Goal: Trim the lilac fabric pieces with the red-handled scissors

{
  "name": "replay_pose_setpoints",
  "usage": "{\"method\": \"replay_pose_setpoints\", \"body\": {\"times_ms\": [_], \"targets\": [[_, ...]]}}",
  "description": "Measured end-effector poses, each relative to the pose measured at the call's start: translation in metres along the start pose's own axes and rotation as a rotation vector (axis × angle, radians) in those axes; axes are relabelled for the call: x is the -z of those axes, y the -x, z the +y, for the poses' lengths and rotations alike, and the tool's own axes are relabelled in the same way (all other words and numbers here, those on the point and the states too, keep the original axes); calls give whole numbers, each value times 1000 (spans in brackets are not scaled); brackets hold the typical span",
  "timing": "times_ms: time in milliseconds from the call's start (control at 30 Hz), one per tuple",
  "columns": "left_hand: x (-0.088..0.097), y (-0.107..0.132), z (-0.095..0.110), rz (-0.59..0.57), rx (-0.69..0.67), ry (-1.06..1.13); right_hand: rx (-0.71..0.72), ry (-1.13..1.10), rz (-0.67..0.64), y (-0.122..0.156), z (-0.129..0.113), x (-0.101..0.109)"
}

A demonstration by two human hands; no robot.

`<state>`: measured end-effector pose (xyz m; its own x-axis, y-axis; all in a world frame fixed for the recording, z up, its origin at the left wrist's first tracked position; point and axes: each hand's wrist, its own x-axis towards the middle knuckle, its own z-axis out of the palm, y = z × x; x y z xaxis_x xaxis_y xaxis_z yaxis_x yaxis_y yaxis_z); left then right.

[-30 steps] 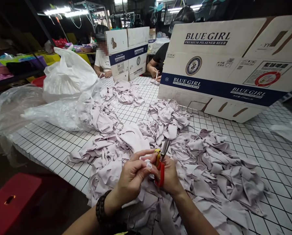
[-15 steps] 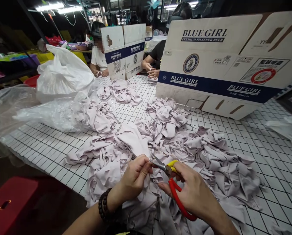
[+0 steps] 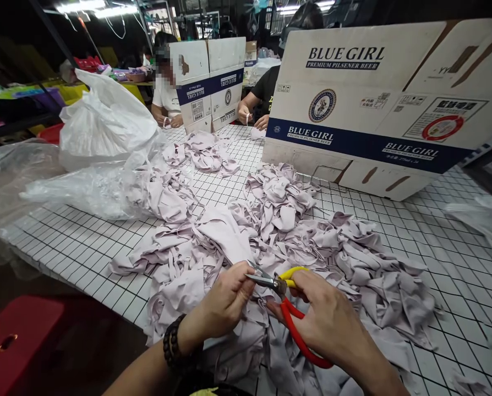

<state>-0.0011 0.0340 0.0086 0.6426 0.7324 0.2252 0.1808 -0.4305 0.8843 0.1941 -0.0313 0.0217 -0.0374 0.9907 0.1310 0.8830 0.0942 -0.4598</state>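
Observation:
My right hand (image 3: 328, 324) grips scissors (image 3: 289, 308) with one red and one yellow handle, blades pointing left. My left hand (image 3: 225, 300), with a dark bead bracelet on the wrist, is closed in a pinch on a pale lilac fabric piece (image 3: 246, 305) right at the blade tips. Both hands hover over a large heap of lilac fabric pieces (image 3: 353, 264) spread across the white gridded table (image 3: 85, 242).
A big Blue Girl cardboard box (image 3: 378, 110) stands at the back right, a smaller one (image 3: 208, 82) farther back. Clear plastic bags (image 3: 101, 132) lie at the left. Two other people work at the far end. A red stool (image 3: 18, 341) sits lower left.
The scissors swung from upright to pointing left, and my right hand moved right and down. My left hand kept its pinch on the fabric by the blades.

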Motion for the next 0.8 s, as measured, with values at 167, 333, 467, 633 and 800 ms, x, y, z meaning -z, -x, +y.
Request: {"method": "replay_pose_setpoints", "body": {"times_ms": [167,333,467,633,800], "targets": [[2,0,0,-28,26,5,-18,-14,-38,-2,1,1],[4,-1,1,-38,30,4,-69,-8,-136,-3,0,4],[6,-1,2,-53,39,22,-98,-17,-212,-5,-1,7],[7,-1,2,-59,62,57,-75,-5,-169,-6,0,6],[8,0,1,-70,72,85,-9,-11,-105,-5,4,2]]}}
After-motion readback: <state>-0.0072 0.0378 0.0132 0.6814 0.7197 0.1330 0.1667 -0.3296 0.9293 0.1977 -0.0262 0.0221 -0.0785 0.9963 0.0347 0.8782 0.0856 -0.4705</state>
